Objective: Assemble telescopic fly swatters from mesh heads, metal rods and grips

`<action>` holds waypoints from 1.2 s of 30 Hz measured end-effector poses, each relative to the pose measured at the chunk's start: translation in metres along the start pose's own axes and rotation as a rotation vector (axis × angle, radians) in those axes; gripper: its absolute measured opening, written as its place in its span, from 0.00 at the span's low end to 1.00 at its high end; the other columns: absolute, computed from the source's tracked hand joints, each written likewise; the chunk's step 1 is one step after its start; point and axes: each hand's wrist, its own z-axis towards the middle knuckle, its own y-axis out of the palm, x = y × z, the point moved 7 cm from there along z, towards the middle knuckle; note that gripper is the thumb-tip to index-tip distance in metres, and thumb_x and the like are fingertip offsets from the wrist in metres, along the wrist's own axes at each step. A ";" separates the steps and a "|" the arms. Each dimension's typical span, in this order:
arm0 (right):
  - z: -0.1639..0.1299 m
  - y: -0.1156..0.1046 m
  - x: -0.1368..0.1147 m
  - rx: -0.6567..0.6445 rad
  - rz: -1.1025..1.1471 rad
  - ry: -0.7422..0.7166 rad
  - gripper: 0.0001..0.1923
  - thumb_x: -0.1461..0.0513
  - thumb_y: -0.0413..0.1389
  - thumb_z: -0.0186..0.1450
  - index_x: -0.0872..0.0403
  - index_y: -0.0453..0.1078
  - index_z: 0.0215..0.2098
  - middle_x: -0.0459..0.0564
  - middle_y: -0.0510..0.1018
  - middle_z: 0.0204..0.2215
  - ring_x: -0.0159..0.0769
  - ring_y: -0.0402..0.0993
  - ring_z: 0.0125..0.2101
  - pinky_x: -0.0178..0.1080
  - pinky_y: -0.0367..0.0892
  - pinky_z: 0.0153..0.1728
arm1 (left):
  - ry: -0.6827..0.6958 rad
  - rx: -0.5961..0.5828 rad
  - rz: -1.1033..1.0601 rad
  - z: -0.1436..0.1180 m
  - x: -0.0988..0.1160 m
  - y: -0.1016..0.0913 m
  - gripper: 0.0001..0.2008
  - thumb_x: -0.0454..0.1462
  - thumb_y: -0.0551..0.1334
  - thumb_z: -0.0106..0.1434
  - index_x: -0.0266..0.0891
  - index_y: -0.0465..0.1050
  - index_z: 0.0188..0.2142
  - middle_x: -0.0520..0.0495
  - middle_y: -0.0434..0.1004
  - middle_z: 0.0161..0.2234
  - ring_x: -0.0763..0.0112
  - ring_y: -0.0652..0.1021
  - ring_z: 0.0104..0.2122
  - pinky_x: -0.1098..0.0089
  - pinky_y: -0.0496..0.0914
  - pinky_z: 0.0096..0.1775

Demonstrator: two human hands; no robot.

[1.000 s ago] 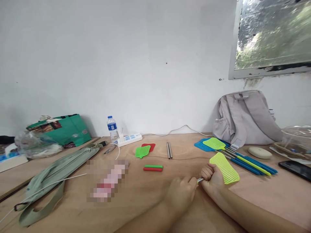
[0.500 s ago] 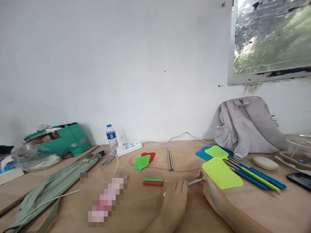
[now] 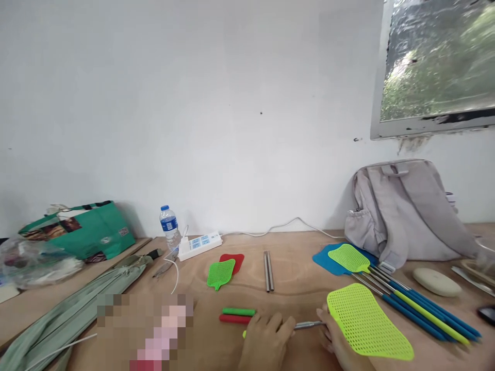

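Observation:
Between my two hands is a yellow-green fly swatter with a mesh head (image 3: 367, 322) and a thin metal rod (image 3: 307, 325). My left hand (image 3: 268, 340) is closed around the handle end, and a bit of yellow-green shows past its left side. The fingers of my right hand (image 3: 335, 337) pinch the swatter at the neck, where rod meets head; the head partly covers them. Just beyond my left hand lie a green grip tube (image 3: 238, 312) and a red grip tube (image 3: 234, 319). Two bare metal rods (image 3: 268, 271) rest side by side farther back.
Green (image 3: 221, 273) and red (image 3: 234, 262) swatter heads lie left of the rods. On the right are several assembled swatters (image 3: 417, 309), a backpack (image 3: 402, 211) and a pale oval object (image 3: 436, 282). A power strip (image 3: 200, 245) and water bottle (image 3: 170, 226) stand near the wall.
The view has shifted, so the table things sit lower in the picture. The held swatter's head has tilted, its far end now lower and nearer. Both hands keep their hold.

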 end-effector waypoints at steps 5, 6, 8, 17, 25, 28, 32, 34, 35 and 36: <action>0.001 -0.033 -0.049 0.265 -0.148 -0.151 0.21 0.53 0.55 0.52 0.52 0.49 0.14 0.37 0.52 0.09 0.24 0.48 0.10 0.31 0.44 0.12 | -0.009 0.059 0.124 -0.004 -0.031 -0.025 0.10 0.36 0.50 0.63 0.49 0.66 0.42 0.53 0.74 0.31 0.67 0.72 0.29 0.67 0.59 0.30; 0.000 -0.033 -0.062 0.237 -0.176 -0.183 0.21 0.53 0.55 0.52 0.52 0.50 0.14 0.38 0.53 0.09 0.24 0.49 0.11 0.31 0.45 0.13 | 0.023 0.043 0.132 -0.005 -0.035 -0.031 0.11 0.35 0.50 0.63 0.48 0.66 0.42 0.53 0.74 0.32 0.68 0.72 0.30 0.67 0.59 0.30; -0.001 -0.031 -0.081 0.147 -0.239 -0.221 0.20 0.53 0.56 0.52 0.53 0.51 0.14 0.38 0.54 0.10 0.24 0.50 0.11 0.31 0.46 0.14 | 0.058 0.040 0.146 -0.006 -0.042 -0.047 0.11 0.34 0.50 0.63 0.47 0.66 0.42 0.53 0.73 0.31 0.69 0.71 0.30 0.67 0.59 0.31; 0.000 -0.056 -0.113 0.060 -0.313 -0.298 0.24 0.47 0.49 0.56 0.51 0.50 0.12 0.38 0.50 0.05 0.24 0.46 0.08 0.33 0.41 0.13 | 0.099 -0.054 0.185 -0.013 -0.064 -0.053 0.10 0.36 0.53 0.61 0.48 0.64 0.43 0.54 0.72 0.34 0.69 0.69 0.32 0.68 0.59 0.35; -0.004 -0.066 -0.131 0.068 -0.261 -0.230 0.23 0.48 0.53 0.53 0.52 0.50 0.13 0.38 0.52 0.07 0.23 0.46 0.10 0.33 0.42 0.14 | 0.084 0.042 0.165 -0.023 -0.090 -0.039 0.12 0.33 0.55 0.60 0.46 0.65 0.43 0.53 0.71 0.35 0.70 0.69 0.35 0.70 0.59 0.35; 0.006 -0.083 -0.127 0.054 -0.221 -0.212 0.24 0.48 0.54 0.53 0.53 0.50 0.12 0.38 0.51 0.06 0.23 0.45 0.10 0.33 0.43 0.14 | 0.092 0.131 0.183 -0.027 -0.099 -0.040 0.12 0.32 0.56 0.59 0.45 0.65 0.42 0.53 0.71 0.34 0.71 0.69 0.33 0.70 0.59 0.34; 0.018 -0.102 -0.122 0.032 -0.129 -0.158 0.22 0.51 0.54 0.55 0.53 0.52 0.13 0.38 0.52 0.07 0.23 0.46 0.10 0.32 0.46 0.13 | 0.090 0.203 0.187 -0.027 -0.102 -0.043 0.09 0.32 0.55 0.59 0.44 0.66 0.39 0.53 0.72 0.32 0.71 0.69 0.31 0.70 0.60 0.34; 0.022 -0.102 -0.126 0.057 -0.047 -0.141 0.20 0.53 0.56 0.54 0.53 0.53 0.14 0.37 0.53 0.08 0.23 0.46 0.11 0.31 0.49 0.13 | 0.069 0.204 0.183 -0.024 -0.101 -0.043 0.08 0.32 0.54 0.60 0.44 0.67 0.39 0.53 0.72 0.32 0.71 0.70 0.32 0.70 0.61 0.34; 0.024 -0.099 -0.132 0.080 0.007 -0.154 0.19 0.55 0.57 0.53 0.54 0.54 0.15 0.37 0.55 0.09 0.22 0.47 0.11 0.30 0.51 0.13 | 0.051 0.203 0.179 -0.023 -0.101 -0.043 0.09 0.32 0.52 0.61 0.44 0.67 0.39 0.52 0.72 0.33 0.71 0.70 0.32 0.70 0.62 0.35; 0.026 -0.094 -0.139 0.112 0.070 -0.181 0.17 0.57 0.58 0.52 0.54 0.54 0.16 0.37 0.57 0.11 0.22 0.49 0.12 0.29 0.53 0.13 | 0.027 0.204 0.180 -0.022 -0.101 -0.042 0.10 0.32 0.51 0.62 0.44 0.67 0.40 0.51 0.72 0.35 0.71 0.70 0.34 0.70 0.62 0.36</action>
